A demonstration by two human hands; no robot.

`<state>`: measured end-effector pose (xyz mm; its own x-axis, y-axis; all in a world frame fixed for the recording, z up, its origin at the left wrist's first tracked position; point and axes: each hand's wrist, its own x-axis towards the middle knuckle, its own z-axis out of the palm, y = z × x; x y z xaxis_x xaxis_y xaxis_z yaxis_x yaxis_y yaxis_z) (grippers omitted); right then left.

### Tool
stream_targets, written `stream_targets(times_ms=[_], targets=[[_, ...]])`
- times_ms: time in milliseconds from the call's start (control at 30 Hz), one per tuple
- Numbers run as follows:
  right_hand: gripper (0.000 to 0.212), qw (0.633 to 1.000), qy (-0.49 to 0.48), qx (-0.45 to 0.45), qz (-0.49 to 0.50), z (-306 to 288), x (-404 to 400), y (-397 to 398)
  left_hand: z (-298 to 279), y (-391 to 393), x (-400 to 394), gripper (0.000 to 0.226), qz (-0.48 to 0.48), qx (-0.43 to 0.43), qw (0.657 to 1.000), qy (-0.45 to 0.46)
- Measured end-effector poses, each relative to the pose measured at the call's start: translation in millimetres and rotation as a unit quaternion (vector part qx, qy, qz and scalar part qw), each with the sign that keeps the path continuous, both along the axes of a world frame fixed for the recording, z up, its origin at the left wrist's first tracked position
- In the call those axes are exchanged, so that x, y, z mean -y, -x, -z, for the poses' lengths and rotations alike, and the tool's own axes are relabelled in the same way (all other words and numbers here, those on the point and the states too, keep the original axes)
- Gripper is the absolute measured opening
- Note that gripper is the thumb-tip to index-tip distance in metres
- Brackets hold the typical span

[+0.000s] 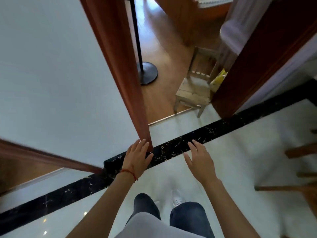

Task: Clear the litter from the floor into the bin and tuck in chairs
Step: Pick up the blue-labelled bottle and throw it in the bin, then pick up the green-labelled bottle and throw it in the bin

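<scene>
A small pale wooden chair stands in a doorway ahead, straddling the threshold between white tile and wooden floor. A yellow wrapper lies just right of the chair, against the dark door frame. My left hand is stretched forward with fingers apart, close to the foot of the left door frame post; it holds nothing. My right hand is also held out, empty and with fingers spread, over the black marble floor strip. No bin is in view.
A black floor-stand with a round base is inside the room beyond the doorway. A dark door frame bounds the right side. Wooden chair legs stick in at the right edge. A white wall fills the left.
</scene>
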<state>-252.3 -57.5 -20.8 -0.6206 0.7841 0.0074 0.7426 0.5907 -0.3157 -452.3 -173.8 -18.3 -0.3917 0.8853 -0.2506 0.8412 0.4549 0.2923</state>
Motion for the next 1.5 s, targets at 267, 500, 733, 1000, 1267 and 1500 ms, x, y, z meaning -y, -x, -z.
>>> stream_targets(times_ms=[267,500,733,1000,1267,1500], targets=[[0.043,0.975,0.037,0.002,0.220,0,62,-61,-4,-30,-29,0.088,0.200,0.025,0.979,0.029],[0.050,0.913,0.082,-0.009,0.399,-11,129,-128,-12,-105,-47,0.090,0.350,0.015,0.937,-0.005],[0.050,0.833,0.107,-0.035,0.541,-19,210,-196,-17,-207,-32,0.054,0.493,0.022,0.870,-0.011],[0.050,0.733,0.112,-0.050,0.669,-23,330,-272,-21,-328,30,0.063,0.617,0.022,0.787,0.009],[0.048,0.649,0.112,-0.075,0.748,-20,426,-340,-17,-444,100,0.054,0.693,0.028,0.720,0.014],[0.049,0.615,0.115,-0.080,0.776,-19,453,-394,-11,-510,114,0.054,0.717,0.017,0.697,0.015]])
